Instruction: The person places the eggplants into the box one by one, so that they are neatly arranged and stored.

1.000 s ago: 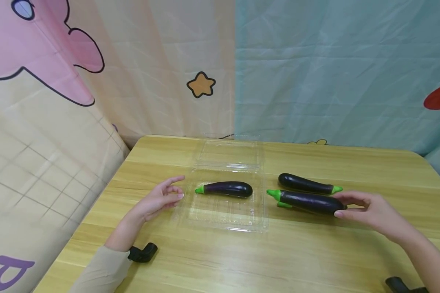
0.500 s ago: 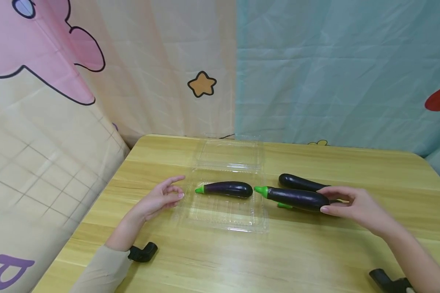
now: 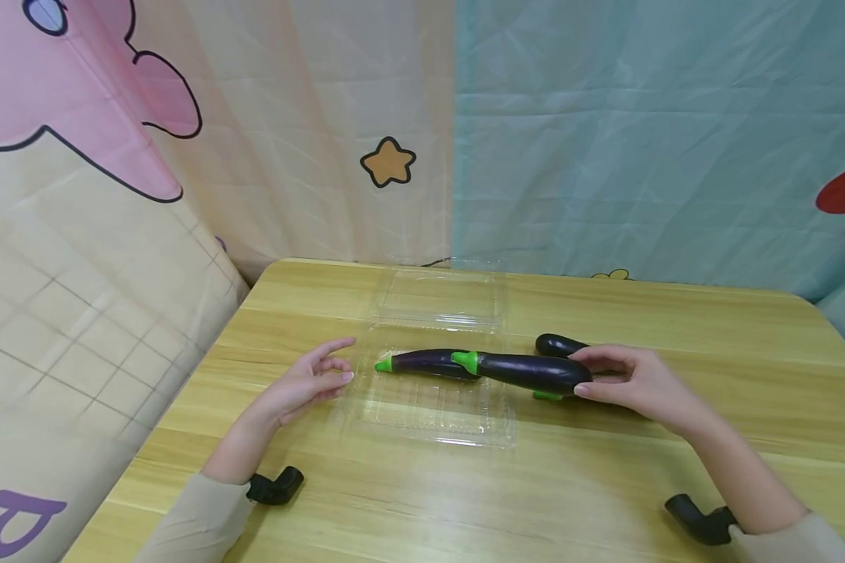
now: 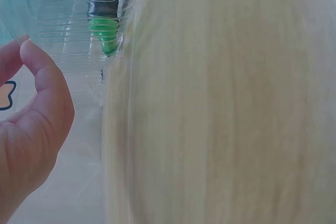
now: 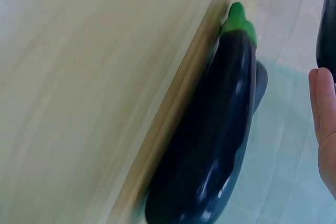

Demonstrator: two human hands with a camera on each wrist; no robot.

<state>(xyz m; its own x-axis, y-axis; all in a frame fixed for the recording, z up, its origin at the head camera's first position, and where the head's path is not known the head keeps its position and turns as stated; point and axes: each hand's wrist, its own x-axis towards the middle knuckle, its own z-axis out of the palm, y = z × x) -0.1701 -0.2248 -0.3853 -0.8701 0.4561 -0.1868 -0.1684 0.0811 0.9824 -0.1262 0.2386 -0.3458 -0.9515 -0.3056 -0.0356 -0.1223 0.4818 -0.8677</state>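
My right hand (image 3: 623,383) pinches an eggplant (image 3: 528,372) by its thick end. It is held in the air, green stem pointing left over the right side of a clear plastic clamshell box (image 3: 422,418). A second eggplant (image 3: 422,361) lies in the box, its right end hidden behind the held one's stem. My left hand (image 3: 306,387) stays at the box's left edge, fingers loosely bent; in the left wrist view its fingertips (image 4: 25,43) are close to the clear plastic, and contact is unclear.
Right of the box lie two more eggplants, the rear eggplant (image 3: 558,344) and a nearer eggplant (image 5: 205,129), both partly hidden by my right hand and its load. The box's lid (image 3: 440,293) lies folded back toward the curtain (image 3: 570,156) behind the wooden table (image 3: 465,500).
My right hand has carried the eggplant leftward, from above the other eggplants to the box's right side. The left hand has stayed in place.
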